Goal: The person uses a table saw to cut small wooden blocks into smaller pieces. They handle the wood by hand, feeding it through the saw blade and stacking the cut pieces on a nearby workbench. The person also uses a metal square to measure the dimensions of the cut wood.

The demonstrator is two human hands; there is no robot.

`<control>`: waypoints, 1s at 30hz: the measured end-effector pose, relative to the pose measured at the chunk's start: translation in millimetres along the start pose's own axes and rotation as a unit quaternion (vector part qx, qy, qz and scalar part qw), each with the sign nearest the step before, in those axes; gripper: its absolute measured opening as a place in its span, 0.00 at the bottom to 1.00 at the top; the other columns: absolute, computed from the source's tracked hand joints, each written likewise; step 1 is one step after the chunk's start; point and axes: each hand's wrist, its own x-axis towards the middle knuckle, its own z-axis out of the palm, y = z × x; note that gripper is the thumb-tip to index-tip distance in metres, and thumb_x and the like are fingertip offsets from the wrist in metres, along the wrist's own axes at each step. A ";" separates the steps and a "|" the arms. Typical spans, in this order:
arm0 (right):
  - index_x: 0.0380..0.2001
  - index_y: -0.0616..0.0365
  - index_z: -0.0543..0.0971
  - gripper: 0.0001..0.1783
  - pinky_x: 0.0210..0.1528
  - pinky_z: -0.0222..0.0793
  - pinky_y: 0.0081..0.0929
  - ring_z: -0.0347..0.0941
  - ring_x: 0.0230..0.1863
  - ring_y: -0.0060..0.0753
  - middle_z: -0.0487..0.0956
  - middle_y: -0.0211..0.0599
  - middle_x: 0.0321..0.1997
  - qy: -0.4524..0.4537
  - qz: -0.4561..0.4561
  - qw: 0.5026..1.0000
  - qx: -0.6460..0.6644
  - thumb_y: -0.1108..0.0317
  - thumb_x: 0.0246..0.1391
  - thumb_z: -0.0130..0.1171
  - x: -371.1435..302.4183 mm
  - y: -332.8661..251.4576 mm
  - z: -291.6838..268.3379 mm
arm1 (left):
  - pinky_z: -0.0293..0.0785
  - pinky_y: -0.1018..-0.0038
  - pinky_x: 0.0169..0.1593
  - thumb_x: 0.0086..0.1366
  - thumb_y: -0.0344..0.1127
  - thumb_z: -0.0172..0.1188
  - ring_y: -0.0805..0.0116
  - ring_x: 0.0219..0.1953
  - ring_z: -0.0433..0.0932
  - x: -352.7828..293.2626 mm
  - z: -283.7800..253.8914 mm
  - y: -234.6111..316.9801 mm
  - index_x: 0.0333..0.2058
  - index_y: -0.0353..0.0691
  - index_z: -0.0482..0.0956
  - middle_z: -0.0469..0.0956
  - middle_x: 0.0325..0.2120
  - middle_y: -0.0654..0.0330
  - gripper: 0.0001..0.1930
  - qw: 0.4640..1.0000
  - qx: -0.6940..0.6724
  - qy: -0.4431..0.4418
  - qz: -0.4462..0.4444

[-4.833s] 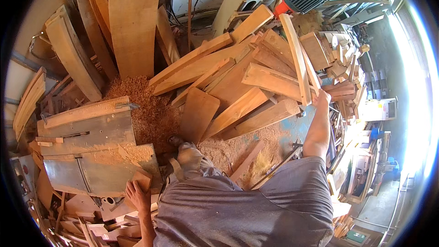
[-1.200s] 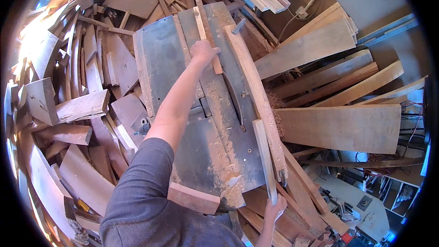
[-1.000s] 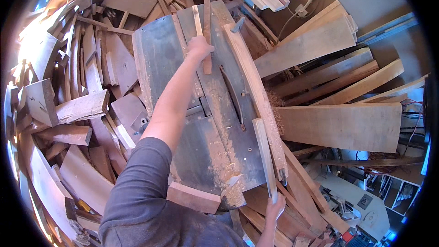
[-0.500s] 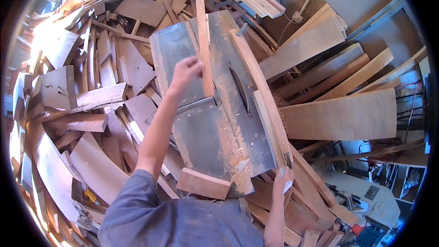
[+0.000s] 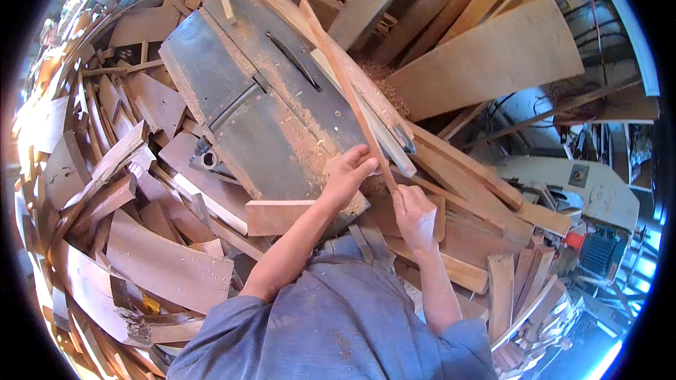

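Where the person leans over the metal table (image 5: pixel 260 155), seen from the head, the right hand (image 5: pixel 415 217) grips the near end of a thin brown strip (image 5: pixel 350 95). Just to its left, the left hand (image 5: pixel 350 176) is half open, thumb and fingers beside the strip; I can't tell whether they touch it. The strip slants away to the far left, above the table's right side, crossing over a pale batten (image 5: pixel 400 157). That batten lies along the dusty fence (image 5: pixel 282 8). Left of the fence runs a curved slot (image 5: pixel 294 62), and sawdust (image 5: pixel 301 139) streaks the tabletop. A short stick (image 5: pixel 227 5) lies at the far end; at the near edge, left of the hands, sits a block (image 5: pixel 282 217). Offcuts (image 5: pixel 172 253) crowd the left. Over on the right, a wide board (image 5: pixel 486 63) leans out beyond the fence, and a green motor (image 5: pixel 602 255) stands nearer.
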 end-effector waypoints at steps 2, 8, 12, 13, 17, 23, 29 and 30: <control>0.34 0.57 0.80 0.02 0.26 0.73 0.36 0.76 0.25 0.42 0.74 0.39 0.26 0.013 -0.029 0.997 -0.072 0.73 0.58 0.64 -16.1 19.7 -7.1 | 0.78 0.69 0.56 0.76 0.35 0.56 0.69 0.52 0.80 8.9 15.9 -7.7 0.58 0.33 0.73 0.79 0.49 0.59 0.17 1.000 -0.013 0.001 -0.025; 0.33 0.56 0.80 0.05 0.25 0.72 0.36 0.75 0.24 0.40 0.71 0.37 0.25 0.002 -0.010 0.986 -0.165 0.75 0.54 0.66 -45.6 58.2 -30.2 | 0.80 0.66 0.54 0.77 0.40 0.55 0.64 0.50 0.81 41.1 28.1 -48.5 0.57 0.31 0.72 0.77 0.49 0.57 0.19 0.995 -0.015 -0.022 -0.100; 0.32 0.55 0.80 0.05 0.26 0.73 0.36 0.75 0.25 0.41 0.71 0.37 0.26 0.025 -0.014 0.981 -0.193 0.76 0.52 0.66 -48.8 90.9 -40.8 | 0.80 0.67 0.51 0.76 0.40 0.58 0.64 0.48 0.81 56.2 33.0 -68.9 0.57 0.28 0.71 0.77 0.48 0.57 0.22 0.990 0.022 0.006 -0.137; 0.32 0.55 0.79 0.06 0.26 0.73 0.35 0.75 0.25 0.41 0.72 0.37 0.26 0.029 -0.019 0.980 -0.198 0.76 0.52 0.66 -47.1 99.3 -43.3 | 0.80 0.68 0.51 0.75 0.40 0.59 0.64 0.48 0.81 60.2 35.1 -72.7 0.57 0.27 0.70 0.77 0.48 0.57 0.22 0.989 0.027 0.019 -0.147; 0.28 0.55 0.77 0.06 0.26 0.73 0.36 0.75 0.25 0.41 0.71 0.38 0.26 -0.001 -0.020 0.975 -0.222 0.77 0.51 0.65 -45.5 128.5 -45.1 | 0.80 0.68 0.50 0.74 0.39 0.60 0.65 0.49 0.81 71.4 24.8 -87.8 0.56 0.29 0.73 0.78 0.47 0.55 0.21 0.988 0.089 0.024 -0.128; 0.27 0.55 0.75 0.07 0.26 0.73 0.37 0.75 0.25 0.42 0.71 0.39 0.26 -0.023 -0.004 0.981 -0.194 0.77 0.50 0.64 -46.9 155.3 -47.1 | 0.78 0.66 0.52 0.69 0.36 0.63 0.60 0.52 0.80 79.2 -3.7 -107.2 0.54 0.28 0.75 0.79 0.51 0.48 0.20 0.943 0.285 0.171 0.012; 0.28 0.57 0.77 0.05 0.27 0.71 0.42 0.74 0.27 0.47 0.72 0.42 0.26 -0.041 -0.008 0.986 -0.162 0.79 0.50 0.62 -48.2 154.2 -54.8 | 0.70 0.62 0.63 0.62 0.34 0.68 0.51 0.60 0.75 73.9 9.1 -73.8 0.53 0.30 0.75 0.78 0.53 0.47 0.23 0.877 0.431 0.204 0.064; 0.28 0.57 0.78 0.05 0.27 0.70 0.43 0.74 0.28 0.48 0.72 0.43 0.26 -0.048 -0.013 0.985 -0.164 0.79 0.50 0.62 -50.9 156.3 -64.0 | 0.69 0.61 0.64 0.60 0.34 0.69 0.49 0.61 0.74 65.7 18.7 -62.3 0.52 0.32 0.75 0.78 0.53 0.47 0.24 0.819 0.519 0.193 0.150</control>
